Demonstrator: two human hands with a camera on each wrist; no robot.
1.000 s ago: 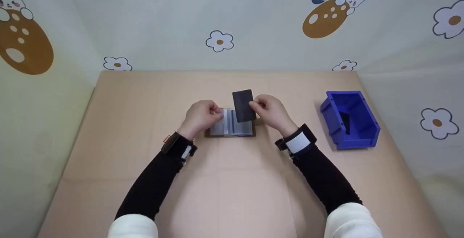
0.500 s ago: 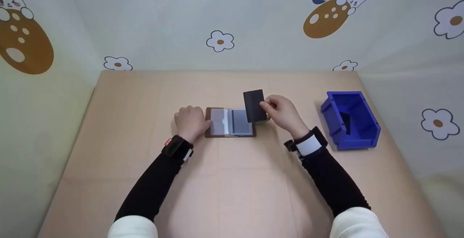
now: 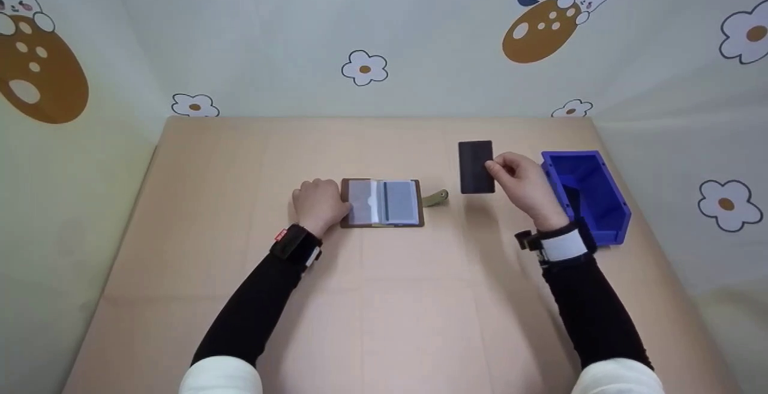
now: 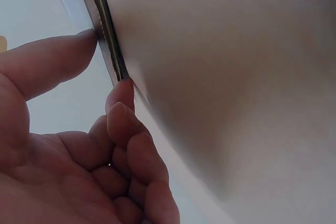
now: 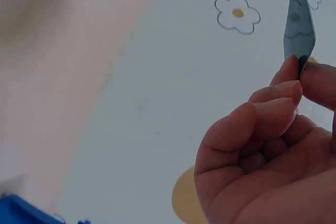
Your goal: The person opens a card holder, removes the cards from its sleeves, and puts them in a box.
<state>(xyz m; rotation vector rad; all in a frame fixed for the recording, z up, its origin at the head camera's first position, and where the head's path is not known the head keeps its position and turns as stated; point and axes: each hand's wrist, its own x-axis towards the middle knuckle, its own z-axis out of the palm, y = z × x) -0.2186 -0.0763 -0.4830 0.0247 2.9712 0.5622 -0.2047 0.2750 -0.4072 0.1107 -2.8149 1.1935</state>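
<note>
An open brown card holder (image 3: 401, 203) with clear plastic sleeves lies flat on the table, its olive strap (image 3: 435, 198) stretching out to the right. My left hand (image 3: 319, 205) pinches the holder's left edge; in the left wrist view the thumb is on one side of the stitched brown edge (image 4: 108, 38) and the curled fingers on the other. Held up above the table is a dark card (image 3: 476, 167), its right edge pinched between thumb and fingers of my right hand (image 3: 528, 187). In the right wrist view the card (image 5: 299, 22) appears nearly edge-on and glossy.
A blue plastic bin (image 3: 600, 196) stands at the table's right side, partly hidden by my right hand and wrist, with a dark flat item (image 3: 572, 197) inside. Patterned cloth walls (image 3: 282, 52) rise behind and beside the tan table (image 3: 360, 310).
My right hand has carried the dark card away from the holder, rightward toward the bin. My left hand has moved from above the sleeves to the holder's left edge. The strap is now uncovered.
</note>
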